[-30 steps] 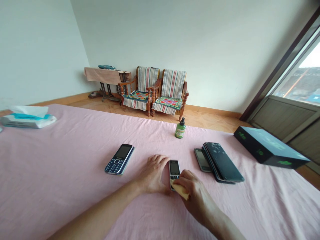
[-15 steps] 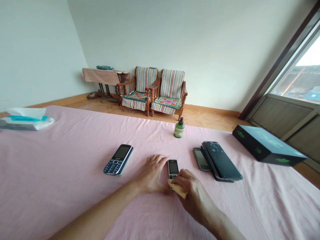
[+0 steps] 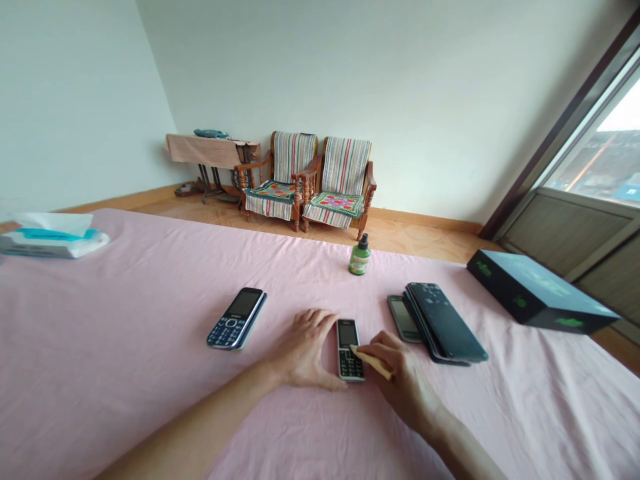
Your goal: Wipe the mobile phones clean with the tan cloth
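Observation:
A small keypad mobile phone (image 3: 349, 335) lies face up on the pink cloth, its screen end away from me. My left hand (image 3: 307, 350) rests at its left side, holding it with a finger at the top corner and the thumb at the bottom end. In my right hand (image 3: 397, 370) is a folded yellow cloth (image 3: 376, 363), pinched between the fingers. The tip of the cloth touches the phone just below its screen, and the number keys show beneath it.
Left of my hands lies a larger keypad phone (image 3: 237, 319) on another device. To the right are a stack of smartphones (image 3: 445, 323) and a grey phone (image 3: 404, 319). Farther off stand a green spray bottle (image 3: 359, 259), a black box (image 3: 540, 290) and a tissue pack (image 3: 55, 241).
My right hand has slid the yellow cloth up from the phone's lower end to the area below the screen, uncovering the keypad. The left hand stays nearly in place.

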`<state>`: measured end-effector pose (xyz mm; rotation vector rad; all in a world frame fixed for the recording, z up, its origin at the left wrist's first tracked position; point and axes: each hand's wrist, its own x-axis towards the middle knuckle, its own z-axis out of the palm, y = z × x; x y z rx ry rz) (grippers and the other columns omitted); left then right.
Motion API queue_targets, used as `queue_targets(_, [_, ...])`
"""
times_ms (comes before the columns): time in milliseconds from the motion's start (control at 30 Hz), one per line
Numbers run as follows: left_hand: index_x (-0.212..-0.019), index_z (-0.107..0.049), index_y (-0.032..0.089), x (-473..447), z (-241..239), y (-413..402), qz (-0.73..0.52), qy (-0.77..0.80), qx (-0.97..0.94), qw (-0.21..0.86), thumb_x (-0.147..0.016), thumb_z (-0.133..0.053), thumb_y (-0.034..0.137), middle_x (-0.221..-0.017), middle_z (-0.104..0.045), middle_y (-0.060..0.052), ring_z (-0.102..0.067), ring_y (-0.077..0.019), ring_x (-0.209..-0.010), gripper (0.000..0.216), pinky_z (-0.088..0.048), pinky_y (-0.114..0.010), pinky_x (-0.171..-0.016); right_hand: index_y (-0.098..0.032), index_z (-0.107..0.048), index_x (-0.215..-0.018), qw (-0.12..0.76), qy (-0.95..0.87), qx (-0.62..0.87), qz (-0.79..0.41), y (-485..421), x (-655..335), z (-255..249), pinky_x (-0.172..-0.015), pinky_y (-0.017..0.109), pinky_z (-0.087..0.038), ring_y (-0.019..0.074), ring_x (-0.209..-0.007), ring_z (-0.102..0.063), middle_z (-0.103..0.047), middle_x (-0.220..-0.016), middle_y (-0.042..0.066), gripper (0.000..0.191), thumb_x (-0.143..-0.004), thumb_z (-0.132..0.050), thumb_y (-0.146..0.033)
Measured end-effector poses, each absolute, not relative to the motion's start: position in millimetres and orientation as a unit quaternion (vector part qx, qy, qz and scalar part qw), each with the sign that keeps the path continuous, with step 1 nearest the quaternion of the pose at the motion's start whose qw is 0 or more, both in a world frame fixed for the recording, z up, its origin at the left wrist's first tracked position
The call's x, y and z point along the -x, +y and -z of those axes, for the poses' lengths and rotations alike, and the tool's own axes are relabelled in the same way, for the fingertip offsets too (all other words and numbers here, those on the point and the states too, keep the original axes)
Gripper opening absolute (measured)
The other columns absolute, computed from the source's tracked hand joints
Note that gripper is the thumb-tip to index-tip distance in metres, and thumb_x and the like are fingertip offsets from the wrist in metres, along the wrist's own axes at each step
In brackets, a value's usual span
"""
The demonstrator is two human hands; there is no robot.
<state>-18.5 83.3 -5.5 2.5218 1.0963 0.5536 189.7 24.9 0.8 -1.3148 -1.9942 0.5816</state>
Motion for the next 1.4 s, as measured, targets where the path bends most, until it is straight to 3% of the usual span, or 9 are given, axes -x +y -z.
queue_targets(133, [-0.131,-0.04,0.021,19,6,84,-0.196,0.384,-0.887,0.165,-0.049,-0.075,0.065,-0.129,-0.049,-0.013,-0.043,-0.0349,-0.12,0.099,-0.031,-0.049,-0.103,-0.018,-0.07,-0.078,0.28,-0.795,0.489,-0.226,16,-191,-13,-0.061,0.025,-0.04,0.0143,-0.07,-0.056,-0.056,-0.075,0.003,0.023,-0.089,-0.05,-0.013])
queue_targets(267, [-0.131,-0.04,0.023,19,6,84,-0.199,0.385,-0.886,0.165,-0.051,-0.074,0.065,-0.129,-0.049,-0.012,-0.043,-0.035,-0.12,0.097,-0.032,-0.049,-0.102,-0.019,-0.068,-0.071,0.237,-0.819,0.471,-0.228,8,-195,-28,-0.061,0.024,-0.038,0.0132,-0.071,-0.056,-0.056,-0.073,0.001,0.029,-0.077,-0.049,0.003])
queue_targets(400, [-0.13,-0.041,0.021,19,6,84,-0.201,0.383,-0.886,0.167,-0.052,-0.074,0.065,-0.128,-0.049,-0.012,-0.043,-0.0344,-0.119,0.096,-0.031,-0.047,-0.102,-0.02,-0.068,-0.07,0.219,-0.822,0.46,-0.255,7,-200,-34,-0.058,0.022,-0.037,0.0114,-0.069,-0.056,-0.057,-0.073,-0.001,0.035,-0.068,-0.047,0.008])
queue_targets(600, [-0.132,-0.038,0.022,19,4,84,-0.195,0.383,-0.888,0.166,-0.052,-0.073,0.067,-0.129,-0.048,-0.013,-0.043,-0.0339,-0.12,0.099,-0.03,-0.048,-0.103,-0.018,-0.07,-0.086,0.294,-0.791,0.485,-0.229,15,-197,-21,-0.065,0.025,-0.042,0.0147,-0.074,-0.058,-0.059,-0.08,0.003,0.026,-0.079,-0.052,-0.001])
queue_targets(733, [-0.131,-0.04,0.021,18,2,83,-0.185,0.391,-0.885,0.172,-0.05,-0.074,0.066,-0.13,-0.048,-0.014,-0.042,-0.0349,-0.121,0.098,-0.03,-0.049,-0.103,-0.019,-0.071,-0.088,0.294,-0.798,0.473,-0.231,17,-193,-13,-0.067,0.026,-0.043,0.0159,-0.077,-0.057,-0.059,-0.081,0.004,0.021,-0.086,-0.052,-0.01])
queue_targets(967, [-0.132,-0.038,0.023,18,4,83,-0.191,0.387,-0.885,0.175,-0.052,-0.075,0.062,-0.131,-0.048,-0.012,-0.042,-0.0348,-0.121,0.096,-0.03,-0.048,-0.103,-0.024,-0.072,-0.087,0.26,-0.809,0.451,-0.273,15,-197,-23,-0.069,0.025,-0.043,0.0142,-0.077,-0.057,-0.058,-0.081,0.002,0.037,-0.079,-0.048,0.002])
queue_targets(1133, [-0.13,-0.04,0.023,19,5,84,-0.197,0.386,-0.885,0.173,-0.05,-0.075,0.064,-0.13,-0.048,-0.012,-0.043,-0.0352,-0.12,0.097,-0.03,-0.049,-0.102,-0.023,-0.073,-0.091,0.302,-0.795,0.459,-0.257,21,-197,-17,-0.069,0.026,-0.044,0.0146,-0.075,-0.057,-0.056,-0.082,0.003,0.03,-0.085,-0.05,-0.006])
queue_targets(1400, [-0.13,-0.04,0.022,18,6,84,-0.199,0.384,-0.886,0.169,-0.051,-0.075,0.065,-0.13,-0.048,-0.013,-0.042,-0.0347,-0.12,0.097,-0.03,-0.049,-0.103,-0.023,-0.073,-0.088,0.286,-0.806,0.459,-0.241,20,-198,-12,-0.068,0.025,-0.043,0.0137,-0.074,-0.056,-0.055,-0.081,0.002,0.028,-0.087,-0.05,-0.007])
